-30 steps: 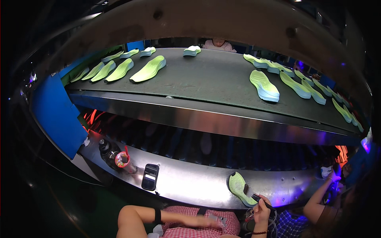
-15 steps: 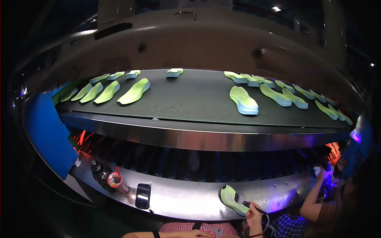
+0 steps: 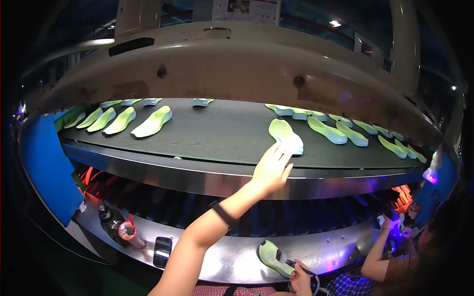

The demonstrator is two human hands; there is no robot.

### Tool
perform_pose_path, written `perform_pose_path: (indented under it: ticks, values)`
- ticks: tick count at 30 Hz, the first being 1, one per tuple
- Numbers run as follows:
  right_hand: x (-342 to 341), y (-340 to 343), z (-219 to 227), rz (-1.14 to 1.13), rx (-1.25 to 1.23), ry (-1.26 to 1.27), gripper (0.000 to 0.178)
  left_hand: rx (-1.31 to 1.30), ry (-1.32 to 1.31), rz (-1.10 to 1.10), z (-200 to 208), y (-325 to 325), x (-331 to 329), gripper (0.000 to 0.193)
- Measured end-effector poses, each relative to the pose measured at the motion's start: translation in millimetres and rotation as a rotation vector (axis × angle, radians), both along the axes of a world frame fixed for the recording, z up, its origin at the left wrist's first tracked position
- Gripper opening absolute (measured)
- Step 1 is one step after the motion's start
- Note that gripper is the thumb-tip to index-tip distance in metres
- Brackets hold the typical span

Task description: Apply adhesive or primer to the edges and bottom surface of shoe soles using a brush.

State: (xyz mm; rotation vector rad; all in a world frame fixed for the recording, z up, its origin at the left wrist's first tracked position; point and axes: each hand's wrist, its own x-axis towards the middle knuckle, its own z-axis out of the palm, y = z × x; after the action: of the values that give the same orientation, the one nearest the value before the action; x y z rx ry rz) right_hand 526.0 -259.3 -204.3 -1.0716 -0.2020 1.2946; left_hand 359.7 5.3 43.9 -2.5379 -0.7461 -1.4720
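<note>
My left hand (image 3: pixel 270 170) reaches over the metal edge to the conveyor belt. Its outstretched fingers rest on the thick pale heel of a yellow-green shoe sole (image 3: pixel 281 129), which lies on the belt. Down at the ledge, my right hand (image 3: pixel 300 282) is closed around a brush (image 3: pixel 297 265) with a dark handle. The brush head is against another yellow-green sole (image 3: pixel 268 252) lying on the metal ledge, and the sole's lower end is partly hidden by the hand. A thin clear tube (image 3: pixel 316 285) hangs beside the right hand.
More soles (image 3: pixel 153 122) lie on the belt (image 3: pixel 217 130) at left and right, beneath a low beige hood (image 3: pixel 217 69). A dark bottle (image 3: pixel 109 222), a cup with a red straw (image 3: pixel 128 231) and a phone (image 3: pixel 162 251) occupy the ledge. Another person's hands (image 3: pixel 392 224) work at right.
My left hand has moved up from my lap to the sole on the belt. My right hand keeps the brush at the ledge sole. The whole view has shifted slightly.
</note>
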Motion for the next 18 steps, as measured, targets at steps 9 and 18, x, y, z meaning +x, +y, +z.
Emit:
perform_pose_path:
  ticks: [9, 18]
  values:
    - [-6.0, -7.3, -0.2, -0.062, -0.008, -0.015, 0.022, -0.081, 0.159, 0.103, -8.1, -5.6, 11.3, 0.034]
    - [6.1, -30.2, 29.9, -0.056, 0.16, 0.012, 0.02, -0.883, 0.081, -0.396, -145.1, -177.2, -110.9, 0.039]
